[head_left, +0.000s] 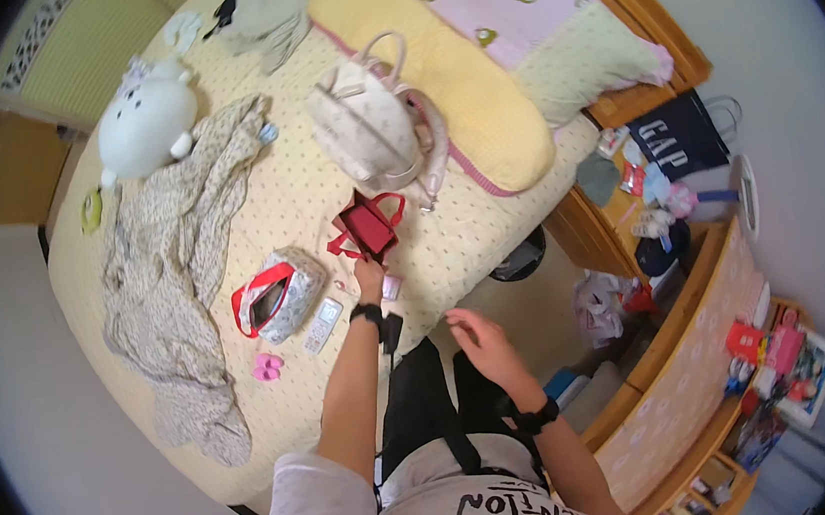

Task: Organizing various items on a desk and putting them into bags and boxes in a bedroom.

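My left hand point(369, 277) grips the near edge of a small red bag point(370, 226) with two red handles, which stands on the bed. Over the bed's edge, my right hand point(483, 342) hangs with fingers apart and holds nothing. Left of the red bag lie a patterned pouch point(299, 292) with a red handle and open zip, a white remote control point(322, 326) and a pink bow-like item point(267, 367). Beside my left wrist is a small pink and white item point(390, 288), partly hidden. Beyond the red bag rests a cream backpack point(369, 130).
A crumpled patterned cloth point(156, 262) and a white plush toy point(148, 119) lie on the left of the bed point(412, 257). A long yellow pillow point(438, 74) lies farther back. To the right are a black bin point(522, 257) and a cluttered bedside cabinet point(608, 218).
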